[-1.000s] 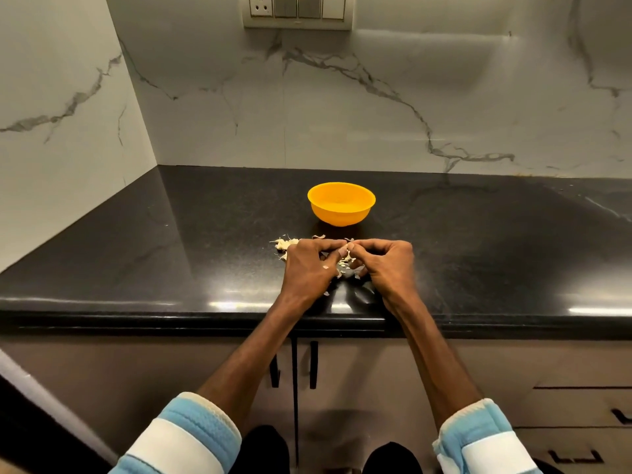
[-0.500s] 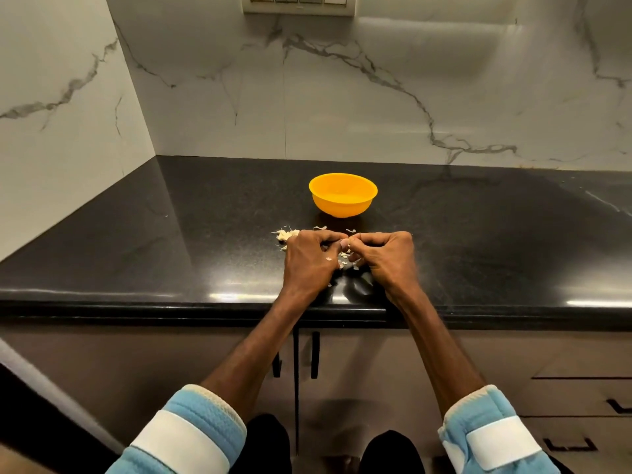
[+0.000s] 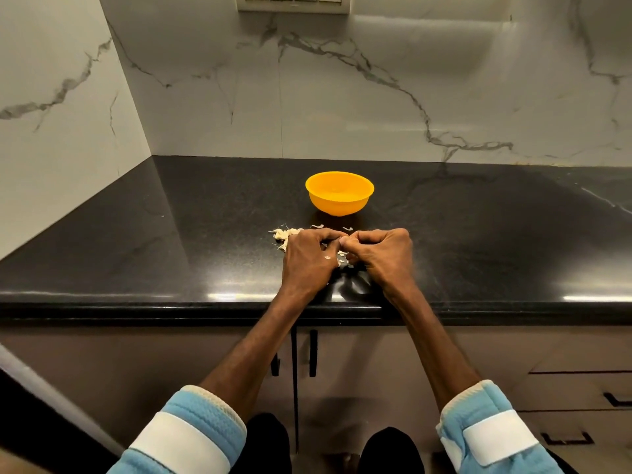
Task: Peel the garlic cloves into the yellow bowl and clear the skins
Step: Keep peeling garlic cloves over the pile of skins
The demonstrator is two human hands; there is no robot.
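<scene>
The yellow bowl (image 3: 339, 197) stands on the black counter (image 3: 171, 241), just beyond my hands. My left hand (image 3: 309, 260) and my right hand (image 3: 384, 256) rest on the counter with curled fingers, their fingertips meeting around a small garlic clove (image 3: 343, 240) that is mostly hidden. Pale garlic skins (image 3: 284, 235) lie in a small heap left of my left hand. A few loose flakes (image 3: 342, 261) lie between and under my hands. What is inside the bowl is not visible.
The counter ends in a marble wall at the back and on the left. Its front edge (image 3: 205, 307) runs just under my wrists. Cabinet doors with dark handles (image 3: 313, 352) are below. A switch plate (image 3: 294, 3) is on the back wall.
Both hands stay together at the same spot on the counter, fingers working the clove slightly. The view has tilted down a little.
</scene>
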